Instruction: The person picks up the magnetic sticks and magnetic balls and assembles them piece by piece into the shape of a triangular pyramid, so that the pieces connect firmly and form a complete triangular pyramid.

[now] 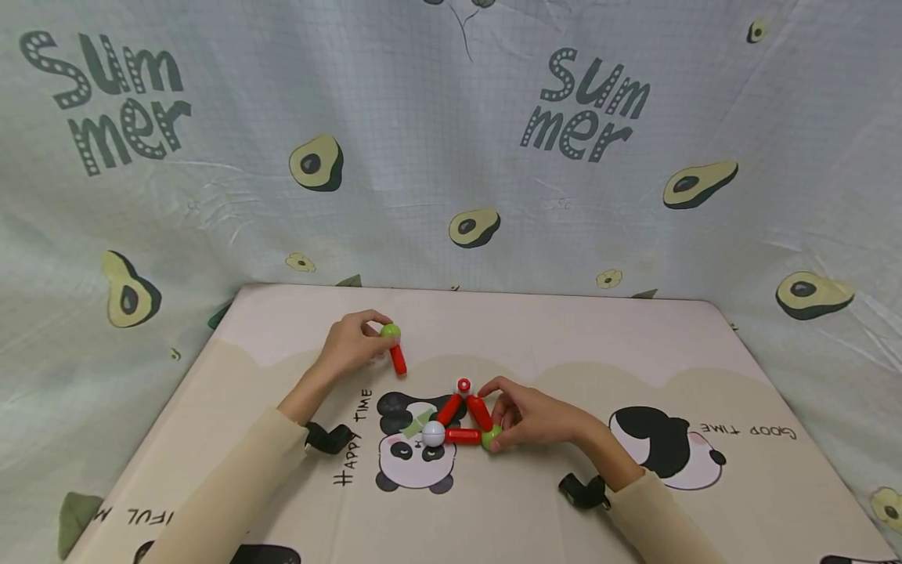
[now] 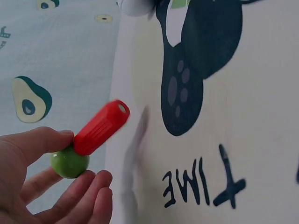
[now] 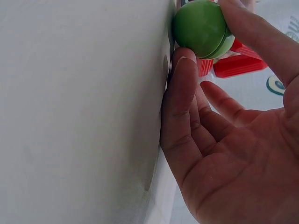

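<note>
My left hand [image 1: 350,345] pinches a green ball [image 1: 391,332] between thumb and fingers, above the far left of the table. From that ball a red magnetic rod [image 2: 102,128] sticks out, its other end free. My right hand [image 1: 537,415] grips another green ball [image 3: 202,29], low against the tabletop. This ball is the right corner of a triangle of red rods [image 1: 463,436]. A white ball [image 1: 433,433] makes the left corner. At the far corner a red rod end [image 1: 463,385] points up over a pale ball, partly hidden.
The table's cover [image 1: 535,517] has printed pandas, a dog [image 1: 665,446] and lettering. Behind it hangs a pale curtain [image 1: 395,94] with avocado prints. Black wrist devices [image 1: 583,492] sit at both sleeves, close to the tabletop.
</note>
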`<state>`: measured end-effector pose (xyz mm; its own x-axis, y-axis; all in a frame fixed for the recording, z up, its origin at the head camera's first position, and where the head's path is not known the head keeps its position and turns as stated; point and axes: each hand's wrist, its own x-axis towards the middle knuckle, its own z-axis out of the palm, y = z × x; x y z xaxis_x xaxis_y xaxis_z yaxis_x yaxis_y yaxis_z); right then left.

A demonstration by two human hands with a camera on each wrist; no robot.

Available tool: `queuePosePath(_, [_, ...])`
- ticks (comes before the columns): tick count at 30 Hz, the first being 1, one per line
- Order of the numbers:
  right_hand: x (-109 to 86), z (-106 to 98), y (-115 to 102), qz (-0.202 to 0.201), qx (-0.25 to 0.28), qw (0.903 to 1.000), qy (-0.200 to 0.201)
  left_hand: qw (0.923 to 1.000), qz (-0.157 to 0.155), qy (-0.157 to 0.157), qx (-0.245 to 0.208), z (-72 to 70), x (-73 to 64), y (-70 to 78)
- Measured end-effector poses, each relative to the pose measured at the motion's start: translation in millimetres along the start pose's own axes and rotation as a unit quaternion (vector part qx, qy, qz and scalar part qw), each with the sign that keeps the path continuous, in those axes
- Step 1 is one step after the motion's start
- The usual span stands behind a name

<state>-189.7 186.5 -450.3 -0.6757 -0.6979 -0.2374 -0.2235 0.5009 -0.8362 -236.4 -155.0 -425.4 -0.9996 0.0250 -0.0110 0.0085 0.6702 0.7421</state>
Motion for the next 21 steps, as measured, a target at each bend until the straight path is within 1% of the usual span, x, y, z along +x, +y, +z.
queuePosePath(4, [0.2,-0.5,0.9,-0.006,0.002,1.0,-0.002,0.9998,0.014,0.011,-0.008,-0.9,-6.9,5.2])
queuePosePath(7, [0.6,-0.3,1.5,-0.006,0.003,1.0,-0.004,0.9989,0.026,0.006,-0.038,-1.0,-15.9,10.4])
queuePosePath(12, [0.7,0.4,1.3,-0.001,0.003,1.0,-0.005,0.9941,0.05,-0.027,-0.092,1.7,-34.8,20.9])
queuePosePath(15, [0.2,0.7,-0.2,0.002,0.006,1.0,-0.003,0.9902,0.065,-0.048,-0.114,5.1,-44.8,26.3])
queuePosePath(18, [-0.7,0.9,-1.2,0.005,0.008,1.0,-0.002,0.9855,0.089,-0.072,-0.125,8.7,-52.7,30.5])
queuePosePath(21, [-1.1,0.5,-1.0,0.003,0.008,1.0,-0.001,0.9816,0.118,-0.094,-0.117,12.7,-58.2,34.3])
